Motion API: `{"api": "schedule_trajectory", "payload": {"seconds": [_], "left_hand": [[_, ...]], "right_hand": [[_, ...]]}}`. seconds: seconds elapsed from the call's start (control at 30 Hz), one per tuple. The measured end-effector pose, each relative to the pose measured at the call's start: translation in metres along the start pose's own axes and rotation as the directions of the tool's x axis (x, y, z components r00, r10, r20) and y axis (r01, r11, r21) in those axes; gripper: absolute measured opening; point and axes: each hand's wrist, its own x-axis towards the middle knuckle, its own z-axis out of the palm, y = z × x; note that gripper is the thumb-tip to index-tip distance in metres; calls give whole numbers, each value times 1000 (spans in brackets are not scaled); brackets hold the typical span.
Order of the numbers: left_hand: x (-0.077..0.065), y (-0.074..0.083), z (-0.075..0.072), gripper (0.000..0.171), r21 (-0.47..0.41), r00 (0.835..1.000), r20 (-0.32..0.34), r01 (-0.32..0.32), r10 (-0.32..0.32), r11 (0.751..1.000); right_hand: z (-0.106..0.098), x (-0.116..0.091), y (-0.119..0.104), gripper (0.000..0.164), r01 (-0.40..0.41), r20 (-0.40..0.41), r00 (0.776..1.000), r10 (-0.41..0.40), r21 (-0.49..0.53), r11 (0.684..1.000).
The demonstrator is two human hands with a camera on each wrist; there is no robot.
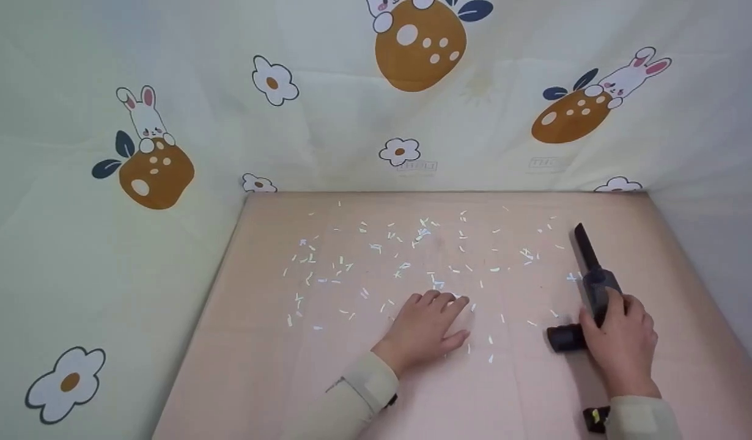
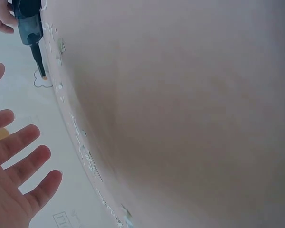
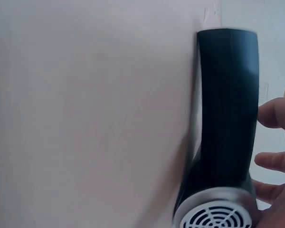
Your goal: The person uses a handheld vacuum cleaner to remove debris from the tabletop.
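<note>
Near the middle of the pink-beige table, my left hand (image 1: 426, 330) hovers palm down among small white paper scraps (image 1: 404, 266). Its spread fingers (image 2: 26, 159) hold nothing in the left wrist view. On the right, a dark handheld vacuum (image 1: 601, 292) points its narrow nozzle toward the back of the table. My right hand (image 1: 623, 339) lies over the vacuum's rear body, thumb on the handle side and the other fingers apart. In the right wrist view the black handle (image 3: 228, 104) stands in front, fingertips right at its edge, and a round white grille (image 3: 216, 216) shows below.
Scraps are scattered over the back and middle of the table (image 1: 241, 379), with a few near the nozzle. A pale cloth (image 1: 327, 153) printed with rabbits and flowers rises behind and along both sides. A small black device (image 1: 596, 420) shows beside my right sleeve.
</note>
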Motion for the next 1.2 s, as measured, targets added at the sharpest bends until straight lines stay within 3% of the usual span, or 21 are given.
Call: {"api": "schedule_trajectory", "payload": {"seconds": [0.27,0.5,0.67,0.97,1.2], "left_hand": [[7,1,1,56,0,999,-16,-32,32,999],[11,3,3,56,-17,999,-31,-42,41,999],[14,4,4,55,-4,998,-41,-50,50,999],[17,7,4,54,-23,999,-15,-53,53,998],[17,7,5,51,3,999,-7,-52,52,999]], "right_hand": [[-5,6,11,80,-88,60,994,87,16,996],[-10,12,21,101,-225,135,967,217,47,973],[-11,15,25,102,-268,144,957,253,96,959],[-10,13,28,111,-384,159,919,361,148,911],[-6,10,30,117,-461,211,884,418,233,856]]}}
